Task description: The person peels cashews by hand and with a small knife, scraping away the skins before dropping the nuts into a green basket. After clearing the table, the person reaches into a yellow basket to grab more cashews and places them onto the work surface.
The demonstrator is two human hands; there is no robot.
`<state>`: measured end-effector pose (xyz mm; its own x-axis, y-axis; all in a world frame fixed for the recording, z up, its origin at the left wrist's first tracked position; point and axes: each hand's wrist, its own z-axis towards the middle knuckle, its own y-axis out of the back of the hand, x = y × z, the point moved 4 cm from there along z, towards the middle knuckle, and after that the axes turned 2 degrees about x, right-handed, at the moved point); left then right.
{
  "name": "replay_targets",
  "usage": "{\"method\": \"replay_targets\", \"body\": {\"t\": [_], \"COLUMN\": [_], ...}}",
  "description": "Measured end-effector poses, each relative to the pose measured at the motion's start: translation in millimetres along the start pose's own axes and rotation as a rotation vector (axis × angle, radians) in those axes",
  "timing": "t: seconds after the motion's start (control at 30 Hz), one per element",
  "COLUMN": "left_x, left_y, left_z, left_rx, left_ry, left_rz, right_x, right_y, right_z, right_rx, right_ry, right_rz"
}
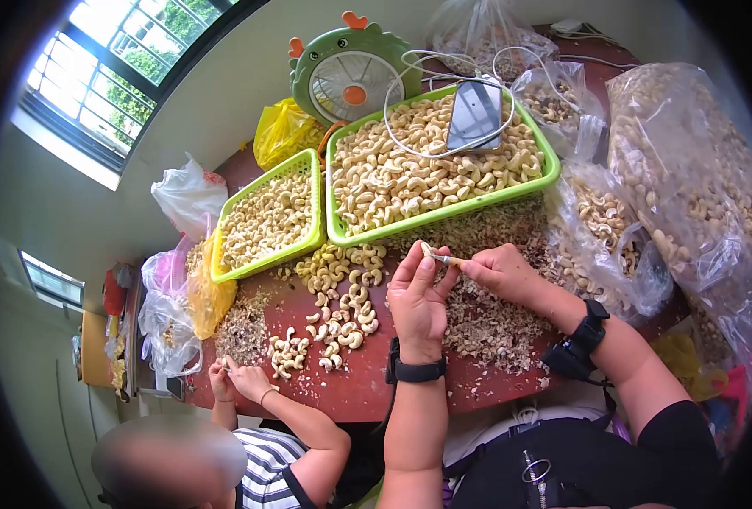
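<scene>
My left hand (418,297) pinches a cashew nut (428,249) between thumb and fingertips, above the red table. In my right hand (503,273) is a small knife (451,260) with a light-coloured handle, its blade tip at the nut. Under and beside both hands lies a heap of brown skin flakes (495,331). Loose cashews (342,327) are scattered to the left of my left hand. Just beyond my hands stands a large green basket (444,218) full of cashews.
A smaller green basket (284,248) of cashews stands left. A phone (475,114) with a white cable lies on the large basket's nuts, before a green fan (350,72). Bulky plastic bags (681,161) of cashews crowd the right. Another person's hands (245,380) work at the lower left.
</scene>
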<state>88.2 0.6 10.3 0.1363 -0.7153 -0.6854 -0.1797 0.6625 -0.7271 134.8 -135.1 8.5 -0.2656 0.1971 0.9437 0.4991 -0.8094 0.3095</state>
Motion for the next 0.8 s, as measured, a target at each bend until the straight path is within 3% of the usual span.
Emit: {"method": "replay_targets", "body": {"t": [0.8], "left_x": [5.2], "left_y": [3.3], "left_z": [1.0], "left_rx": [0.033], "left_ry": [-0.024], "left_rz": [0.040], "right_x": [-4.5], "right_y": [2.2], "right_z": [1.7], "right_rx": [0.013], "right_ry": [0.001], "right_rz": [-0.037]}}
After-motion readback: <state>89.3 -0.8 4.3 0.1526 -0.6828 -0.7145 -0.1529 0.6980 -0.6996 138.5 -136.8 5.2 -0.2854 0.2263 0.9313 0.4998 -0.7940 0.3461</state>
